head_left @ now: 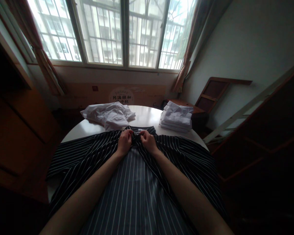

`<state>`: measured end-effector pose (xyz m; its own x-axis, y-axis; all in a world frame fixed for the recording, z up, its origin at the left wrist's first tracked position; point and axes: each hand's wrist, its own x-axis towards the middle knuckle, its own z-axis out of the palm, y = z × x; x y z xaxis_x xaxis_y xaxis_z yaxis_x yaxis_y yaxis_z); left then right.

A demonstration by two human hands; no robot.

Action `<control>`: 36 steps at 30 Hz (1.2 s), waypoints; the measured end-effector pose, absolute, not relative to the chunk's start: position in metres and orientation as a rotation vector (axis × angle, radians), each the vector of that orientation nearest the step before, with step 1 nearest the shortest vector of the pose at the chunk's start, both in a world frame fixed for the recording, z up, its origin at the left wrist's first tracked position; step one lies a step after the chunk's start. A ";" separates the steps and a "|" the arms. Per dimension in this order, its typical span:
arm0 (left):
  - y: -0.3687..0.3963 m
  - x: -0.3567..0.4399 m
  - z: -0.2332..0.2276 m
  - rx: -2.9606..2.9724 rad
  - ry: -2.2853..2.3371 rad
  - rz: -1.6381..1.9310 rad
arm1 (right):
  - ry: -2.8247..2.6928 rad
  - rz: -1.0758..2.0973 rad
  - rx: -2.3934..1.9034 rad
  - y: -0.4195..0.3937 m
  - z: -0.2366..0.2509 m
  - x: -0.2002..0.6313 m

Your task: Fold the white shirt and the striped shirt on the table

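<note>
A black shirt with thin white stripes [127, 192] lies spread over the round white table, its collar toward the window and its sleeves out to both sides. Just below the collar, my left hand [124, 141] pinches the left front edge. My right hand [148, 141] is closed on the opposite front edge, close beside the left one. Between them the two edges come near each other; the fingertips partly hide that spot, so I cannot tell whether a button is held there. Lower down, the front lies parted and the inside of the back shows.
On the table [147, 114], a loose heap of white cloth [110, 114] lies at the back left. A stack of folded white shirts [176, 117] sits at the back right. Beyond are a large cardboard box [88, 94], a wooden chair [212, 93] and a barred window [105, 32].
</note>
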<state>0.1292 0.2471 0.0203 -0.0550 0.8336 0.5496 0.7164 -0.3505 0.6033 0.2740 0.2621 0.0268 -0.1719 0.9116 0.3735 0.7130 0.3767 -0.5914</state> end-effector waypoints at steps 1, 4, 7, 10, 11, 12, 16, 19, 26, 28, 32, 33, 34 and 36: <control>0.248 0.129 0.019 2.097 1.717 1.366 | -1.948 0.358 -1.420 0.262 0.027 0.274; 0.252 0.128 0.015 2.238 1.662 1.244 | -2.020 0.333 -1.488 0.261 0.027 0.274; 0.252 0.129 0.012 2.328 1.633 1.059 | -2.101 0.299 -1.539 0.260 0.027 0.272; 0.250 0.130 0.013 2.347 1.676 0.958 | -2.134 0.274 -1.581 0.259 0.027 0.271; 0.249 0.131 0.014 2.349 1.689 0.948 | -2.135 0.270 -1.595 0.259 0.028 0.271; 0.249 0.131 0.014 2.348 1.702 0.947 | -2.134 0.267 -1.607 0.259 0.028 0.271; 0.247 0.131 0.017 2.347 1.758 0.949 | -2.133 0.265 -1.625 0.258 0.028 0.270; 0.246 0.132 0.018 2.373 1.761 0.932 | -2.124 0.279 -1.624 0.258 0.029 0.270; 0.241 0.135 0.024 2.409 1.806 0.914 | -2.011 0.397 -1.590 0.260 0.032 0.272; 0.240 0.136 0.025 2.420 1.818 0.911 | -1.981 0.421 -1.578 0.261 0.031 0.272; 0.240 0.135 0.024 2.446 1.809 0.900 | -1.948 0.441 -1.577 0.261 0.031 0.273; 0.240 0.135 0.024 2.447 1.803 0.899 | -1.945 0.439 -1.576 0.261 0.031 0.273; 0.240 0.134 0.023 2.447 1.796 0.895 | -1.945 0.434 -1.573 0.261 0.031 0.273; 0.241 0.133 0.022 2.445 1.787 0.871 | -1.956 0.423 -1.562 0.261 0.031 0.272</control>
<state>0.1334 0.2411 0.0219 0.2043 0.8773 0.4343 0.8825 -0.3571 0.3061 0.2724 0.2611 0.0310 -0.1331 0.9591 0.2499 0.7702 0.2588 -0.5829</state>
